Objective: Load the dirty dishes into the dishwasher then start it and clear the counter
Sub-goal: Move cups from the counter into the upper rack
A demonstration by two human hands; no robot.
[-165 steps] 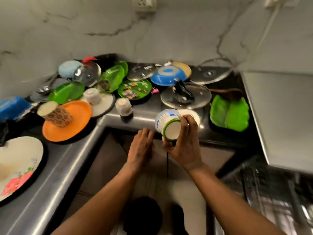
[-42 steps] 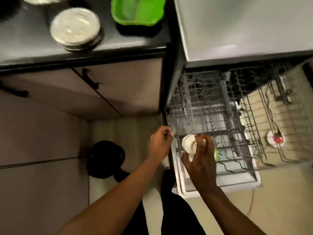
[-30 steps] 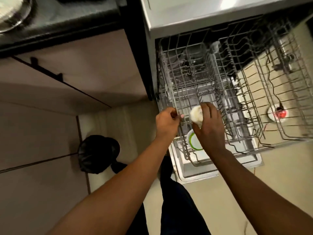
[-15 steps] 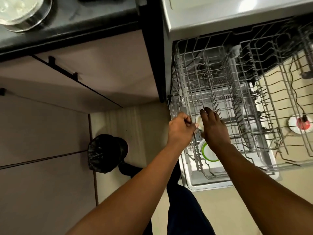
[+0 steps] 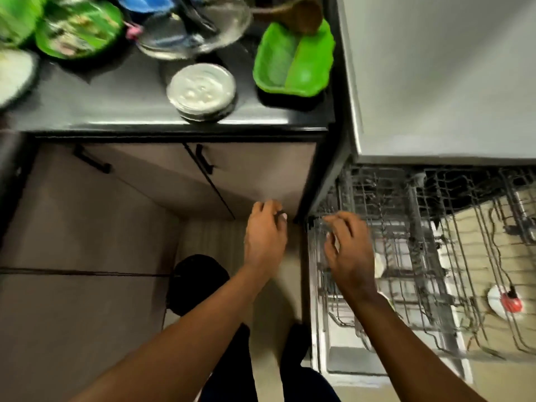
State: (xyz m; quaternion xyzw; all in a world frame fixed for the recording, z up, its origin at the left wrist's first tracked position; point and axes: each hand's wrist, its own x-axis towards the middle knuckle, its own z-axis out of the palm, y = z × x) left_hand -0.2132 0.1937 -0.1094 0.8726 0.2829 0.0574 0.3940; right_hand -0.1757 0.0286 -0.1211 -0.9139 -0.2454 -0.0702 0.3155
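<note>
Both hands have pulled back from the rack, cups left inside. Left hand (image 5: 265, 236) loosely curled, empty, beside the cabinet. Right hand (image 5: 348, 250) open above the dishwasher rack (image 5: 420, 256); white cup (image 5: 379, 265) sits in it. Worktop (image 5: 116, 108) still carries dirty dishes, blurred.

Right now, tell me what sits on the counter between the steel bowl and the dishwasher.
In the head view, one thing: the green tray lies on the dark counter, right of the steel bowl and left of the dishwasher.
</note>
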